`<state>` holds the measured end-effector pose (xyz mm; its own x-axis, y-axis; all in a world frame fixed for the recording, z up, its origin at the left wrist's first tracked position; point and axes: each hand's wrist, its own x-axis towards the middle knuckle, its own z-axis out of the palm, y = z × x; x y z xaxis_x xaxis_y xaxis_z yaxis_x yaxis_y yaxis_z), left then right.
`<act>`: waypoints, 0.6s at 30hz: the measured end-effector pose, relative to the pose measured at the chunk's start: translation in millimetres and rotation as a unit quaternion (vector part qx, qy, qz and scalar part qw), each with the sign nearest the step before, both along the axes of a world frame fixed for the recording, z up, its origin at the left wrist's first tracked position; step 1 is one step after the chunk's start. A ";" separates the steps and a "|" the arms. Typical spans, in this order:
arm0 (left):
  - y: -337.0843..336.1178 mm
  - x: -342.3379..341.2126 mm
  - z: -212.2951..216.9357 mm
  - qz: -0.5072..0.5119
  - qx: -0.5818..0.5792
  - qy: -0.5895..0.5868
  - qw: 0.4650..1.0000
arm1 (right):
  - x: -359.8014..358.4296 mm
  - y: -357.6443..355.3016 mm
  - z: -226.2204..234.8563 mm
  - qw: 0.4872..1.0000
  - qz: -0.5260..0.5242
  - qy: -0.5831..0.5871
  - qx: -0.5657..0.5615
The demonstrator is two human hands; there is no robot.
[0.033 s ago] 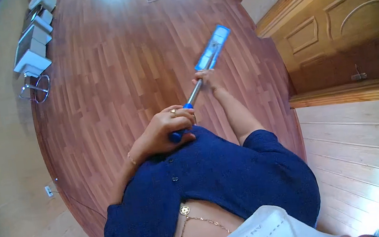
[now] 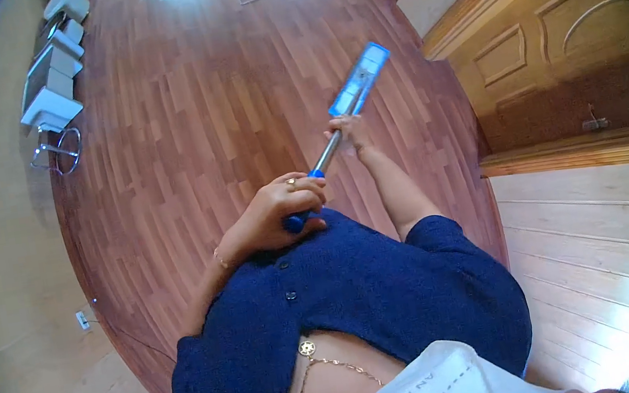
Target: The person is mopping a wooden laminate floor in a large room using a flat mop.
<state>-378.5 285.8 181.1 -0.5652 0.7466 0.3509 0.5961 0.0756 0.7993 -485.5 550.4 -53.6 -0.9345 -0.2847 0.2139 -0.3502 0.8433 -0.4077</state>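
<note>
A flat mop (image 2: 331,153) with a metal pole runs from my waist forward and to the right. My left hand (image 2: 283,205) is closed round the blue grip at its top end, close against my dark blue shirt. Lower down, my right hand (image 2: 351,134) wraps the metal pole with the arm stretched out. Beyond that hand, the long blue and white mop head (image 2: 360,79) appears flat on the wood-plank floor (image 2: 199,132), set at a slant. My right hand hides the lower part of the pole.
White furniture (image 2: 52,85) lines the left wall, with a round chrome base (image 2: 65,151) by it. A socket (image 2: 82,320) with a cord sits low on that wall. On the right are a carved wooden door (image 2: 506,62) and a pale plank wall (image 2: 581,238).
The mop head has shifted slightly to the right, and my right hand has moved a little with it. Both hands keep their hold on the mop.
</note>
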 end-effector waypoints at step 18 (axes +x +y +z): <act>43.2 -73.2 28.6 -0.244 0.024 -0.222 0.944 | 112.3 78.4 39.0 0.987 -0.160 -0.033 0.003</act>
<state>-451.7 329.1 209.6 -0.2583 0.9449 0.2011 0.1566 -0.1645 0.9739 -373.3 628.8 -14.7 -0.9887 0.0262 0.1479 -0.0380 0.9090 -0.4150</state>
